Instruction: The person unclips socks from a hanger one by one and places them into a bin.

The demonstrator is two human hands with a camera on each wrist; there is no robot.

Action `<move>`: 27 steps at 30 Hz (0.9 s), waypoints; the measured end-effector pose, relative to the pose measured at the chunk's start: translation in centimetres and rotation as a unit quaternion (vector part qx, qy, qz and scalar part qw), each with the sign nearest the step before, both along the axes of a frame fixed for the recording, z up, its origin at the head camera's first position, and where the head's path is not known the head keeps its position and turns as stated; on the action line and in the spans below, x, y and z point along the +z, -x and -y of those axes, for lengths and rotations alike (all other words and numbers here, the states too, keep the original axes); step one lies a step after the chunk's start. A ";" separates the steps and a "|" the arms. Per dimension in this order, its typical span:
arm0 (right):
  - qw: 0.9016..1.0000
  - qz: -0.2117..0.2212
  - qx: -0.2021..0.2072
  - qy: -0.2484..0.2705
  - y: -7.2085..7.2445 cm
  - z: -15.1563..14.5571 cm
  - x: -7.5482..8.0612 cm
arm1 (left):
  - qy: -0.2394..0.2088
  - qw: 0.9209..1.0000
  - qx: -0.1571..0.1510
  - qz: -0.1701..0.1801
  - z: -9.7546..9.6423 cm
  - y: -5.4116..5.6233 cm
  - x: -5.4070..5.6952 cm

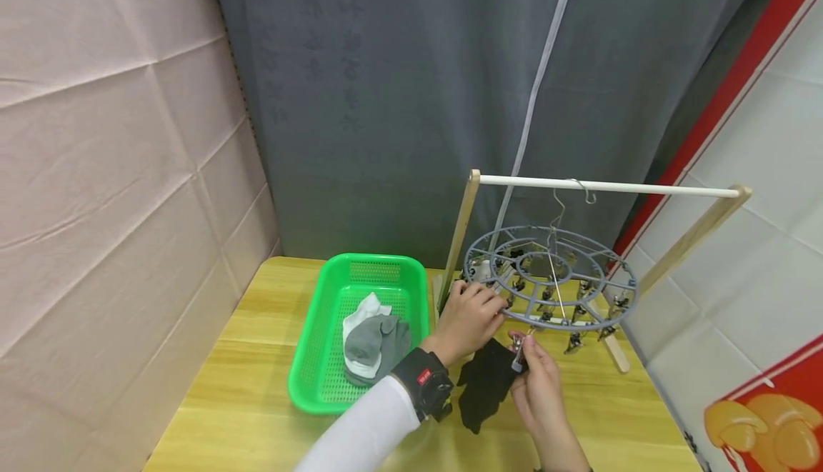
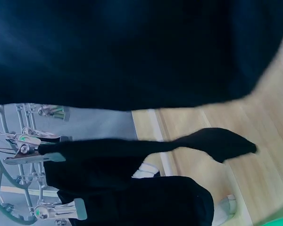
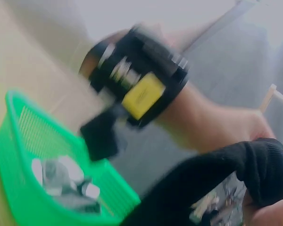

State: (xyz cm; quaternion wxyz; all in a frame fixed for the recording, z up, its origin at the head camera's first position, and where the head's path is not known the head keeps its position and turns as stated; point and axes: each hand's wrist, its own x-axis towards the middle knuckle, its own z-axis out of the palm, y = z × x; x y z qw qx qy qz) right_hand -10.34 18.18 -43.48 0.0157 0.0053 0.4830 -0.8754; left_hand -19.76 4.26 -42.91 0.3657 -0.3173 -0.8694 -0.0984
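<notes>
– What's at the back?
– A big grey curtain (image 1: pixel 360 136). A thin pale stripe (image 1: pixel 543 72) slants down it.
– And on the left?
– A pale pink wall (image 1: pixel 109 193). It looks like cloth, with creases going up and across.
– What about the right?
– A white wall (image 1: pixel 759 243) with lines making squares. A red band (image 1: pixel 746 65) slants along it. Low down is a red patch (image 1: pixel 797 379) with round, orangey-yellow shapes (image 1: pixel 765 433).
– And the table (image 1: pixel 238 393)?
– Yellowy wood, with streaks.

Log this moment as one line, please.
Left hand: at round hanger, grip unclear | Right hand: pinches clip at black sock | Green basket: grey and white socks inside | Hanger: hooked on white bar
</notes>
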 end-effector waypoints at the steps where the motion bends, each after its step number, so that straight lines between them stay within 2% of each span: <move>1: 1.000 -0.004 0.013 0.015 -0.1 0.0 0.2 | -0.002 1.000 -0.002 0.001 0.0 0.0 0.0; 4: 0.998 -0.010 0.042 0.050 -0.3 -0.1 0.8 | -0.017 1.000 -0.007 -0.007 0.2 0.0 -0.2; 7: 0.996 -0.019 0.057 0.069 -0.3 -0.1 1.2 | -0.086 0.996 -0.009 0.000 0.9 -0.5 -0.2; 9: 0.996 -0.024 0.059 0.070 -0.3 0.1 1.3 | -0.156 0.987 -0.012 0.027 1.6 -1.3 -0.2; 10: 0.995 -0.026 0.059 0.072 -0.3 0.1 1.3 | -0.193 0.980 -0.019 0.053 2.0 -1.8 -0.2; 11: 0.995 -0.027 0.059 0.071 -0.3 0.2 1.4 | -0.229 0.969 -0.030 0.087 2.3 -2.5 -0.2; 13: 0.996 -0.024 0.053 0.067 -0.2 0.3 1.5 | -0.282 0.943 -0.064 0.166 2.8 -3.9 -0.2; 14: 0.996 -0.022 0.052 0.069 -0.2 0.3 1.4 | -0.300 0.928 -0.083 0.206 3.0 -4.5 -0.3; 16: 0.997 -0.014 0.048 0.064 -0.2 0.5 1.4 | -0.329 0.892 -0.118 0.287 3.1 -5.7 -0.5; 18: 0.998 -0.005 0.043 0.056 -0.1 0.6 1.4 | -0.348 0.861 -0.142 0.343 3.0 -6.5 -0.8; 21: 0.999 0.011 0.032 0.034 0.1 0.9 1.5 | -0.365 0.837 -0.158 0.376 2.7 -7.4 -1.2; 23: 1.000 0.017 0.019 0.017 0.2 1.0 1.5 | -0.366 0.834 -0.167 0.377 2.6 -7.7 -1.5; 26: 1.000 0.022 0.006 -0.015 0.3 1.3 1.5 | -0.359 0.841 -0.176 0.365 2.5 -7.9 -1.8; 27: 0.999 0.024 0.004 -0.024 0.3 1.3 1.5 | -0.354 0.847 -0.178 0.355 2.5 -8.0 -1.9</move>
